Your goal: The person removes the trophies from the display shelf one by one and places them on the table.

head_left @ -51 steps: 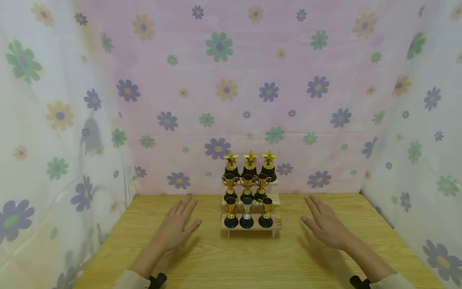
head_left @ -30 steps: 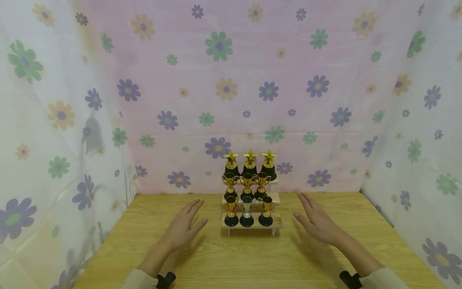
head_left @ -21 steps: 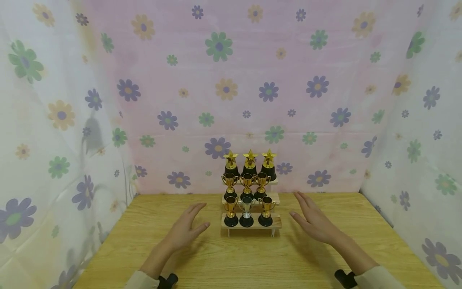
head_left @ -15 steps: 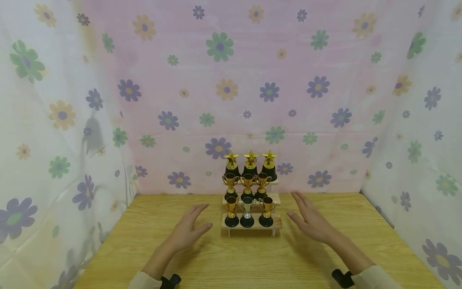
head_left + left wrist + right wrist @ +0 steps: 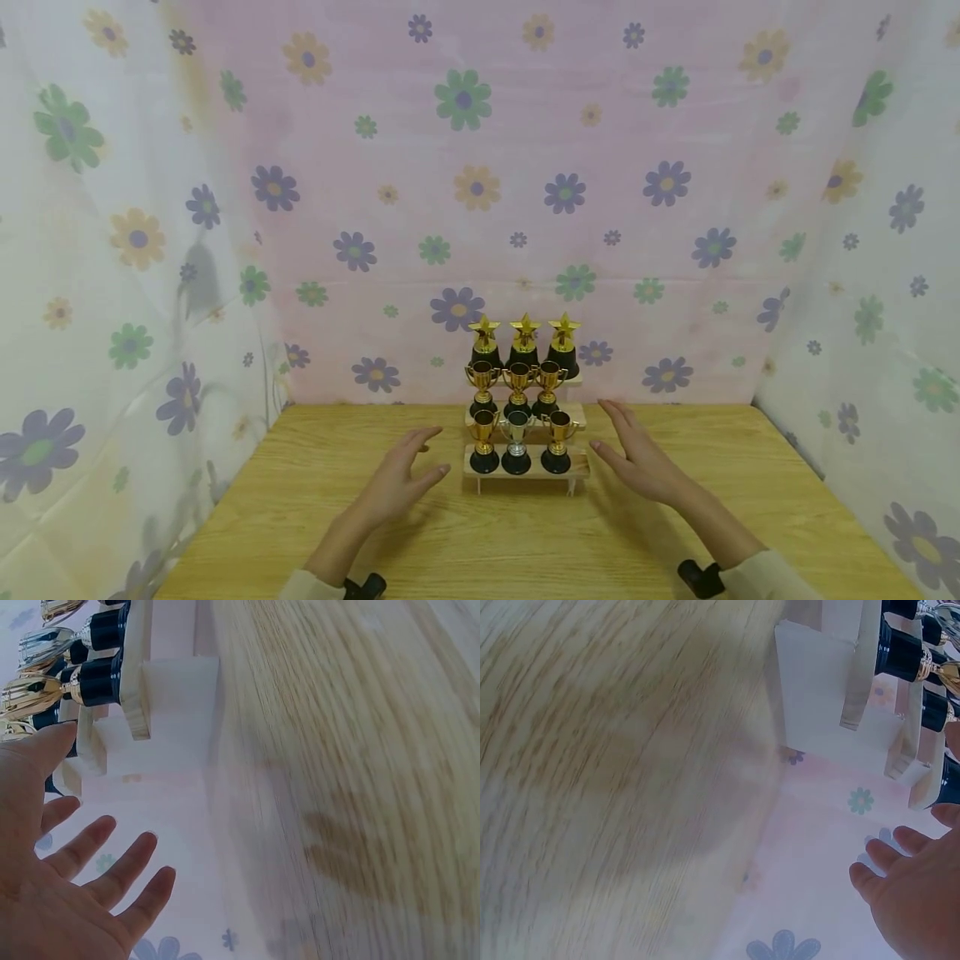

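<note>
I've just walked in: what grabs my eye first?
Probably the three-tiered stand on the table: three gold star trophies on top, and one silver trophy cup between two gold cups on the lowest tier. Next, the left hand and right hand, hovering open on either side. Behind, a flower-print cloth fills the background.

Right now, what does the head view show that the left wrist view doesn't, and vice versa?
Only the head view: the right hand and the gold stars on the top row of trophies.
Only the left wrist view: the broad face of the white side panel.
Both: the left hand, the silver cup, the stepped stand, the table and the flowered cloth.
</note>
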